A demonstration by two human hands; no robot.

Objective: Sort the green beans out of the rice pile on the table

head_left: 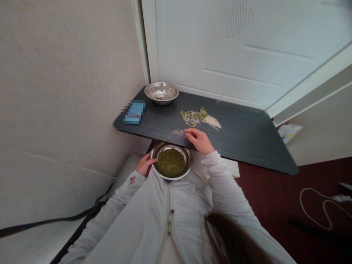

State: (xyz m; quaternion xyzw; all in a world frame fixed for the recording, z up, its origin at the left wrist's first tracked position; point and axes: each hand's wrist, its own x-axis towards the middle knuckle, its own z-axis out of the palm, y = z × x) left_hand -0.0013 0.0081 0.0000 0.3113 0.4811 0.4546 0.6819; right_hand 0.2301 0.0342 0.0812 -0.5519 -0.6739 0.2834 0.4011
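In my lap sits a metal bowl (188, 161) filled with small green beans (171, 162), a few pale specks among them. My left hand (144, 165) grips its left rim, thumb over the edge. My right hand (200, 140) is at the table's near edge, thumb and fingers drawn together beside a small scatter of white grains (178, 133). Whatever the fingertips hold is too small to make out. Beyond that hand lies a mixed patch of green beans and white grains (191, 118), with a pile of white grains (213, 121) at its right.
The dark table (247, 135) stands against a white door (220, 55). An empty-looking metal bowl (161, 91) with a small reddish mark inside stands at the back left. A blurred blue item (134, 112) lies near the left end. A white cable (313, 190) curls on the floor.
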